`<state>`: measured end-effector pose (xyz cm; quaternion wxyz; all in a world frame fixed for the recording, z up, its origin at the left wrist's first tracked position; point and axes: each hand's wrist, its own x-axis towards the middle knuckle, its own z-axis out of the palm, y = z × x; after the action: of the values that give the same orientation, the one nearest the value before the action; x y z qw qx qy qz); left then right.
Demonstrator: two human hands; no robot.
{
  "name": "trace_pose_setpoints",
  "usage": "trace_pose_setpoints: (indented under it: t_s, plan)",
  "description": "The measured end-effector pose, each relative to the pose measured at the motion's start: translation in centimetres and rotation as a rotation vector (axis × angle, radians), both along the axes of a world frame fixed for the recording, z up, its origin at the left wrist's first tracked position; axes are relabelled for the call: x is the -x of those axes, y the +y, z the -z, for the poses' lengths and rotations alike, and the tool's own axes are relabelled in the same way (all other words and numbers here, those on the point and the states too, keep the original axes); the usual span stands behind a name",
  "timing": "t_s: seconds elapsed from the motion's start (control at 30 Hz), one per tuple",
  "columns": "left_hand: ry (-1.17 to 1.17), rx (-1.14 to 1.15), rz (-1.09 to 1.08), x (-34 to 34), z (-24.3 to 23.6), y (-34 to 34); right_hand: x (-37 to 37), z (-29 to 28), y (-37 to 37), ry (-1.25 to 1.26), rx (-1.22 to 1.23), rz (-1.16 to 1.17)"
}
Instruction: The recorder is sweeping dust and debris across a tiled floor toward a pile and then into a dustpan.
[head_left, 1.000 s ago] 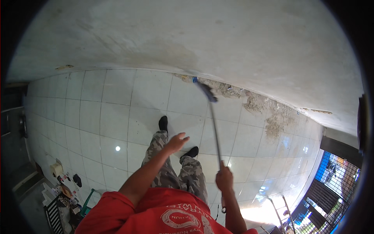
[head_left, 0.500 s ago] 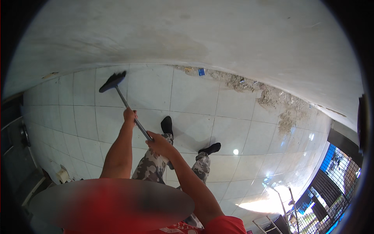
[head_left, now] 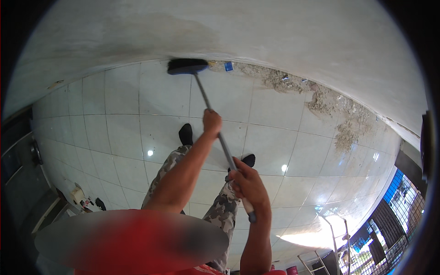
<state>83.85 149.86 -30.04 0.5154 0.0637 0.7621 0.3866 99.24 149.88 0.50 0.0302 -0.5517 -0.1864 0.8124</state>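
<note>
A broom (head_left: 188,69) with dark bristles and a long grey handle reaches away from me to the base of the wall. Its head lies at the foot of the wall, beside the left end of a strip of crumbled debris (head_left: 280,83). My left hand (head_left: 212,123) is wrapped round the middle of the handle. Lower down, my right hand (head_left: 249,182) grips near the handle's end, whose pale tip sticks out below it. A small blue packet (head_left: 228,66) lies among the debris, just right of the bristles.
The stained pale wall (head_left: 293,32) curves across the far side of the tiled floor (head_left: 160,91). Debris continues along it to a heap (head_left: 348,133) at the right. A metal ladder-like frame (head_left: 337,236) stands lower right near a barred opening (head_left: 403,197); a dark door (head_left: 23,169) is at the left.
The broom head has swung right along the wall to the debris edge. Both hands have moved right with the handle, and the handle now tilts more toward my right.
</note>
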Motion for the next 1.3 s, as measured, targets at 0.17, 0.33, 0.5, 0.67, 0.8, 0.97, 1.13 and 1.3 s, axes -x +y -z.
trace_pose_setpoints:
  t_s: [0.17, 0.33, 0.5, 0.67, 0.8, 0.97, 1.13, 1.3]
  plan:
    - [0.174, 0.000, -0.006, -11.7, -2.7, 4.7, -7.5, -4.9, 2.1, -0.228, -0.055, 0.019]
    - [0.121, 0.021, 0.380, -28.1, -11.8, 10.0, -17.3, -7.1, 1.7, -0.486, -0.105, 0.177]
    - [-0.067, -0.458, 1.019, -32.0, -9.7, 13.4, -19.4, -6.0, 3.0, -0.636, -0.255, 0.280]
    - [-0.455, -0.426, 1.194, -37.1, -19.0, 9.8, -29.3, -0.3, 1.1, -0.787, -0.382, 0.593]
    - [-0.379, -0.411, 1.130, -29.3, -19.8, 4.4, -29.9, -4.3, -1.5, -0.754, -0.418, 0.716]
    - [-0.423, -0.176, 1.036, -17.3, -25.0, -2.6, -24.3, -12.6, -11.0, -0.479, -0.265, 0.693]
    - [-0.516, -0.046, 0.587, -7.4, -29.5, -8.1, -13.3, -20.0, -14.8, -0.003, 0.162, 0.705]
    - [-0.343, -0.003, 0.236, 2.2, -30.0, -10.4, -2.4, -17.7, -13.1, 0.483, 0.523, 0.738]
